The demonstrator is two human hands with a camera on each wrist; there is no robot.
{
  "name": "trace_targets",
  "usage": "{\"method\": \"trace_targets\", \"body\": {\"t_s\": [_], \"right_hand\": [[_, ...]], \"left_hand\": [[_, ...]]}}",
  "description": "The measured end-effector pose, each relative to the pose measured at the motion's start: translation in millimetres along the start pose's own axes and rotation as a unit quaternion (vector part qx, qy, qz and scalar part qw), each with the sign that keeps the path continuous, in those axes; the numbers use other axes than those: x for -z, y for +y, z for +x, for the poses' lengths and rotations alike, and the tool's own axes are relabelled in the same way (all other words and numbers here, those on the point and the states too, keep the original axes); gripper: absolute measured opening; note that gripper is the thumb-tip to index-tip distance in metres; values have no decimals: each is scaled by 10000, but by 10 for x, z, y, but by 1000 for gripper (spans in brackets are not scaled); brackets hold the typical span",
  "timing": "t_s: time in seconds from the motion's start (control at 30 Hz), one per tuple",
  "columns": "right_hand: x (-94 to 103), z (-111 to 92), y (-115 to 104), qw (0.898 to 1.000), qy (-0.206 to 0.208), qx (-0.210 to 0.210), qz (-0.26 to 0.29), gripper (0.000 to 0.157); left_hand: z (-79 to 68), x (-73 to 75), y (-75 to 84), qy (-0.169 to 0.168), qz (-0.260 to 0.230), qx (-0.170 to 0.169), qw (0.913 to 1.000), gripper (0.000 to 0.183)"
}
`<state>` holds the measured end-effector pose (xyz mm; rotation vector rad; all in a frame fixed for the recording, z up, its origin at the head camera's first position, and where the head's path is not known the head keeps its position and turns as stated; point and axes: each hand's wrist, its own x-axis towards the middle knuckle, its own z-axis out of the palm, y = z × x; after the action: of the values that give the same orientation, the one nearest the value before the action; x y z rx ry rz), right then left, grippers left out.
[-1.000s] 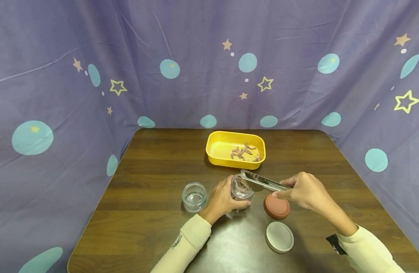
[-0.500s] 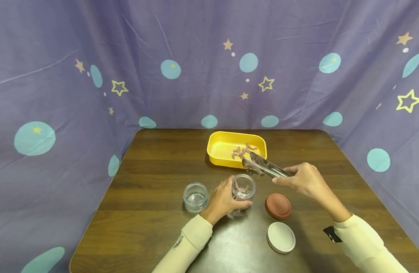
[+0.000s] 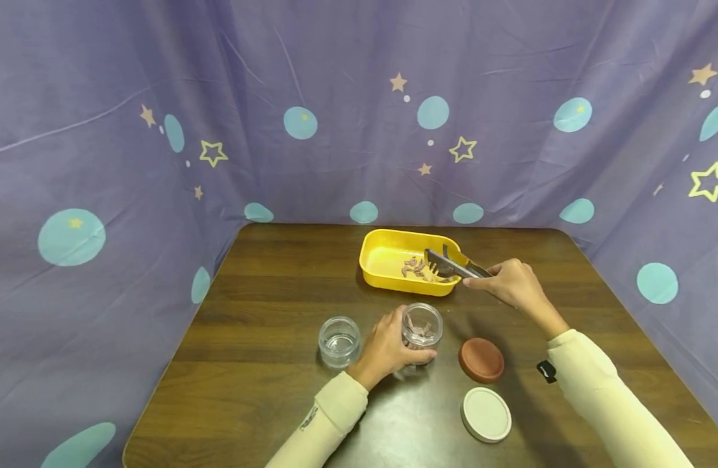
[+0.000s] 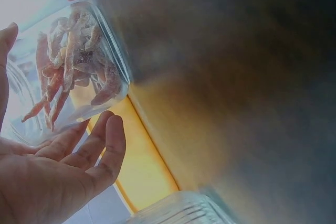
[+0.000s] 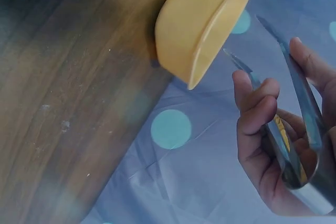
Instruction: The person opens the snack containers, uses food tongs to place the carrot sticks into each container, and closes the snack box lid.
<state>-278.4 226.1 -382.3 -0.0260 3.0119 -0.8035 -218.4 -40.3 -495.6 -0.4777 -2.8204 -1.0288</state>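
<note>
My left hand (image 3: 392, 344) grips a clear glass jar (image 3: 422, 324) round its side; the left wrist view shows brown, sugary-looking dried strips (image 4: 73, 56) inside it. My right hand (image 3: 518, 286) holds metal tongs (image 3: 452, 262), whose arms stand apart in the right wrist view. Their tips are over the right part of a yellow tray (image 3: 373, 281). More brown strips (image 3: 414, 266) lie in that tray, partly behind the tongs. Whether the tongs touch any strip cannot be made out.
A second glass jar (image 3: 339, 342) stands to the left of my left hand. Right of the held jar lie a reddish-brown round lid (image 3: 481, 359) and, nearer to me, a whitish round lid (image 3: 486, 415). A patterned curtain (image 3: 335, 175) hangs behind the wooden table (image 3: 265, 279).
My right hand has moved the tongs up and away from the held jar's mouth to the yellow tray, and their arms have spread. The left hand keeps the jar in place.
</note>
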Motion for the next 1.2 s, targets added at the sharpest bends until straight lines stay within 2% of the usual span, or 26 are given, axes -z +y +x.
{"method": "trace_targets", "body": {"t_s": [0.2,0.3,0.53,0.73,1.0,1.2], "right_hand": [[-121,229,-26,9996,9,29,-264,53],[-188,308,-30,9989,-59,23,-460,60],[-327,382,-50,9969,-354,172,-674,61],[-369,421,-109,9951,-493,311,-805,63],[-492,481,-144,9917,-410,55,-1219,56],[-521,529,-266,9899,-314,-308,-1347,48]], "left_hand": [[-9,2,4,10,-7,-18,10000,99],[-14,-19,15,-16,-36,-13,10000,98],[-27,-34,20,-74,-22,24,10000,100],[-9,-2,8,38,52,-104,9999,100],[-13,-9,-1,52,112,-141,9998,101],[-10,-9,-3,94,135,-164,9997,100]]}}
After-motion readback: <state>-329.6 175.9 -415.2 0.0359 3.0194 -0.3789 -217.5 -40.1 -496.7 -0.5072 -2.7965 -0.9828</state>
